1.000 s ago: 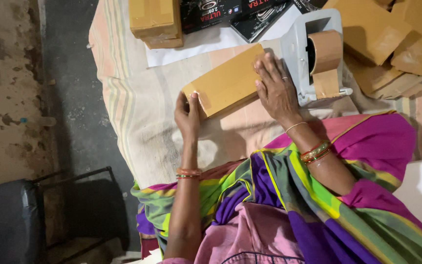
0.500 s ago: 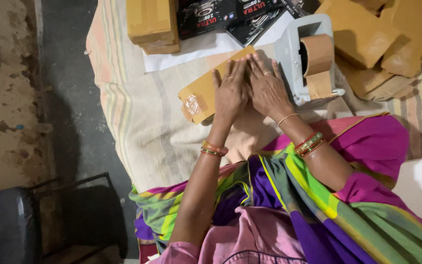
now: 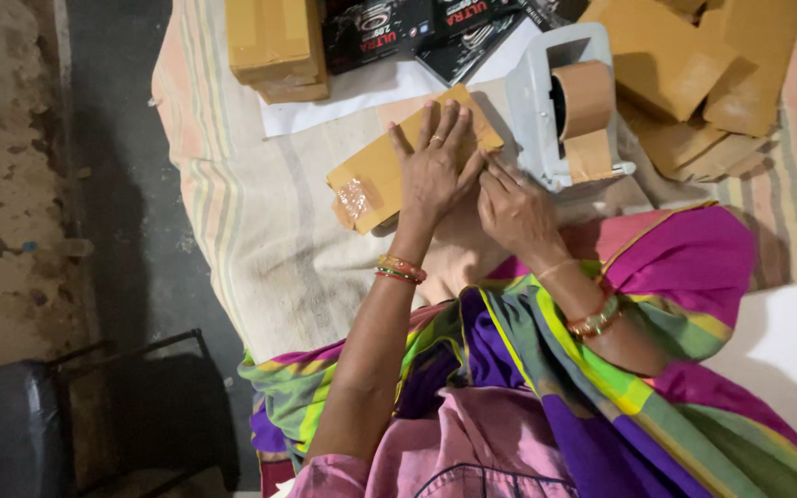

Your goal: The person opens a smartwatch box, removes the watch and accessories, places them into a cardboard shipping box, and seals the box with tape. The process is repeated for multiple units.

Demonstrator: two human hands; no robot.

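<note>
The left hand (image 3: 435, 171) lies flat, fingers spread, on the brown box (image 3: 380, 171), which rests on the striped cloth (image 3: 251, 231). The right hand (image 3: 514, 207) touches the box's near edge, fingers together, gripping nothing. Just beyond stands the tape dispenser (image 3: 569, 106), toward the cloth's far edge.

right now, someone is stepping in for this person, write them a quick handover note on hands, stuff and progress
Left hand: flat, fingers spread, pressing on the brown packet on the striped cloth.
Right hand: at the packet's near edge beside the left hand, fingers bent on it; holds nothing loose.
Tape dispenser with brown tape roll stands just right of the packet.
Done: clear tape shows on the packet's left end.
Left: whether the right end is sealed is hidden under the hands. More brown packets lie far right, cardboard boxes far left, black printed packs between.
</note>
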